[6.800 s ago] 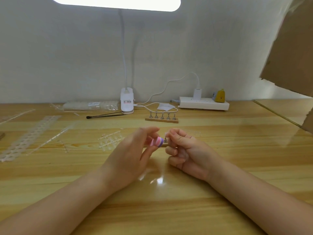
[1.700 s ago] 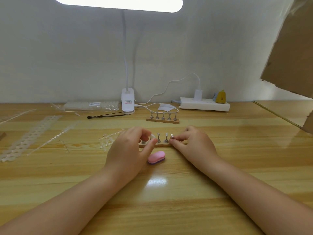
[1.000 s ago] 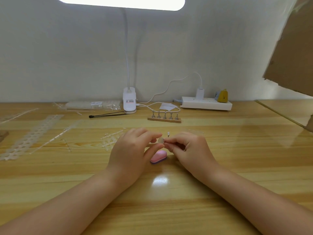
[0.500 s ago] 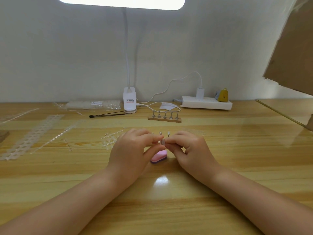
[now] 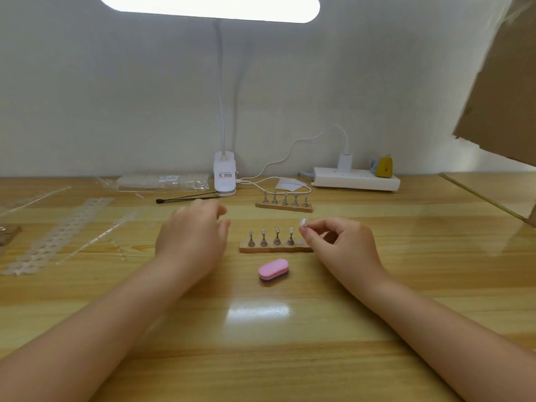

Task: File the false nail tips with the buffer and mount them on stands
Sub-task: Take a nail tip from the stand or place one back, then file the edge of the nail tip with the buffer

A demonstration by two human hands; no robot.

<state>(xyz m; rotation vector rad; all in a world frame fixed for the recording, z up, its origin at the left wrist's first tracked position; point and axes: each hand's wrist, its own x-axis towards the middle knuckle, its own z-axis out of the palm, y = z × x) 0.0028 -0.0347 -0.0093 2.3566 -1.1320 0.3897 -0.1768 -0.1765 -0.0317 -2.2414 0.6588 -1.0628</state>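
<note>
Pink on top with a purple underside, the buffer lies flat on the wooden worktop, just near of the near stand base and touched by neither of my hands. My right hand is at the right end of that wooden base; its thumb and forefinger pinch a small stand topped by a pale nail tip, held just above the base, and my other fingers curl loosely behind. Four metal stands are upright in a row on the base, and beside the rightmost one I see a small round pale spot on the wood. My left hand hovers to the left of the base, blurred, fingers relaxed and spread, grip released and holding nothing.

Farther back a second wooden base with five stands sits near the white lamp clamp. A power strip lies at far right with a white plug and a small yellow thing on it. A thin dark brush lies left of the clamp, a clear bag of tips behind it. Clear plastic strips lie on the left.
</note>
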